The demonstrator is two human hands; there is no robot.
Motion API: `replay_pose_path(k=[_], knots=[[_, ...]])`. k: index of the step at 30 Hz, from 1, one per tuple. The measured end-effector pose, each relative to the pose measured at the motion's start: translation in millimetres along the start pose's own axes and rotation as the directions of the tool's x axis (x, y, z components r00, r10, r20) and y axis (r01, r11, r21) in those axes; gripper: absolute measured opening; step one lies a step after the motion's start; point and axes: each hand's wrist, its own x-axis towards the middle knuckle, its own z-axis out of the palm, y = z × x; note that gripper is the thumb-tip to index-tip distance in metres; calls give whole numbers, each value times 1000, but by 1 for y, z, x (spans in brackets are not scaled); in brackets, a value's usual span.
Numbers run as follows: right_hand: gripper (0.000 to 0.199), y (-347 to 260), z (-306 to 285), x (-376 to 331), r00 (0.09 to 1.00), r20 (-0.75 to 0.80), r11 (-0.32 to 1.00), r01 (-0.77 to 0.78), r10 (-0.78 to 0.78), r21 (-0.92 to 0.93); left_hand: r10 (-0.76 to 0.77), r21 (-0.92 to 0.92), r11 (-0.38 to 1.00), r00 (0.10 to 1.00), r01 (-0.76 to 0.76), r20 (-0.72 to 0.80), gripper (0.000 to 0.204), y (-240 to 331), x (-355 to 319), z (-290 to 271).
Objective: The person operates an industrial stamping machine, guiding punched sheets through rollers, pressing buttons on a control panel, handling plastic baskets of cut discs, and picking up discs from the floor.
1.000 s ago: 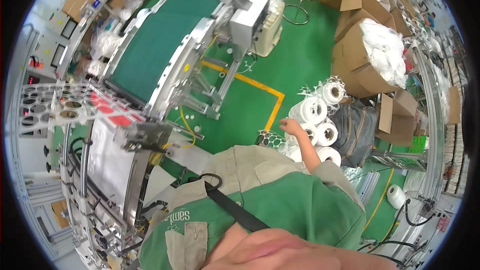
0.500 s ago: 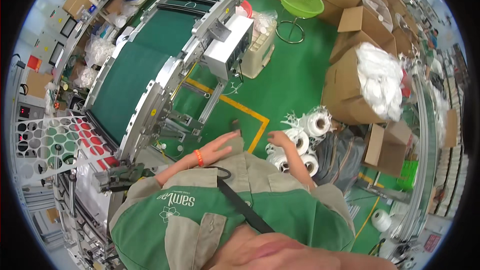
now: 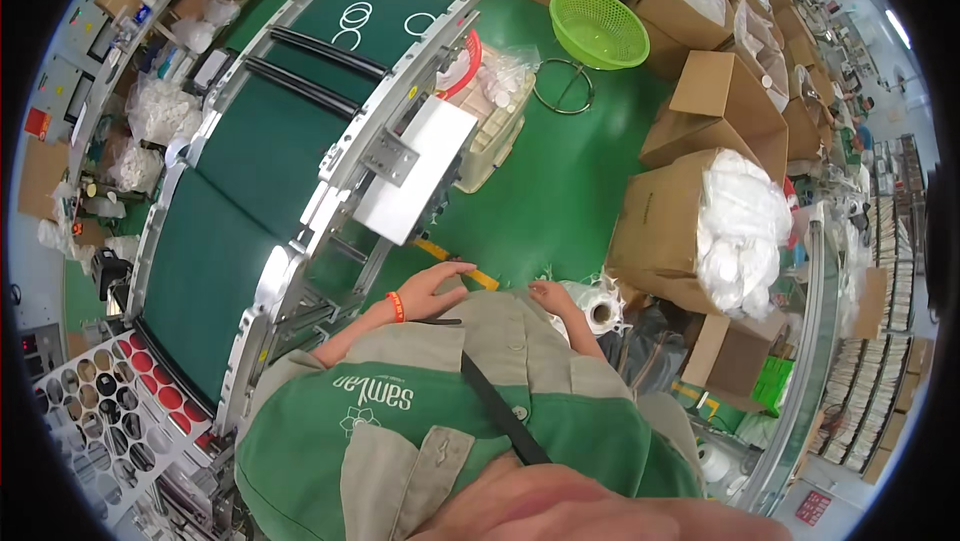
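My left hand (image 3: 435, 291), with an orange band at its wrist, is held in front of my body near the conveyor's side frame. Its fingers are stretched out and it holds nothing. To the right, my right hand (image 3: 547, 295) hangs in front of my jacket, fingers loosely bent, with nothing visible in them. Nearest to it is a white film-like roll (image 3: 602, 312), partly hidden by my arm. A green conveyor belt (image 3: 235, 146) runs along my left side. Thin white rings (image 3: 357, 14) lie at its far end, beyond two black crossbars (image 3: 315, 84).
A white perforated plate (image 3: 88, 416) lies at lower left. A white box (image 3: 418, 166) juts from the conveyor beside a cream bin (image 3: 492, 146). A green basket (image 3: 600, 29) rests on a wire stand (image 3: 563, 88). Cartons (image 3: 655, 226), one full of white material (image 3: 742, 226), line the right.
The view has shifted: more of the conveyor's far end and its rings show, and the white rolls are more hidden behind my body. Both hands stay in front of me, empty.
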Motion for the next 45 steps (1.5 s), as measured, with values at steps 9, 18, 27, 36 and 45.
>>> replay_pose_path(k=[9,18,27,36,45], knots=[[22,182,-59,-10,980,26,977,-192,195,-91,-58,157,987,995,45,79,39,25,149,-12],[21,298,-227,93,935,207,958,-282,287,-52,-75,217,968,968,129,-239,43,65,308,-3],[24,292,-426,301,959,-231,983,-178,164,-41,-262,-27,965,964,261,-38,40,28,410,1],[26,211,-454,393,906,243,772,-423,347,474,-801,-807,468,559,361,-215,56,-162,541,-81],[60,200,-497,495,714,379,235,-600,589,765,-986,-858,32,123,-513,-110,82,-283,566,-155]])
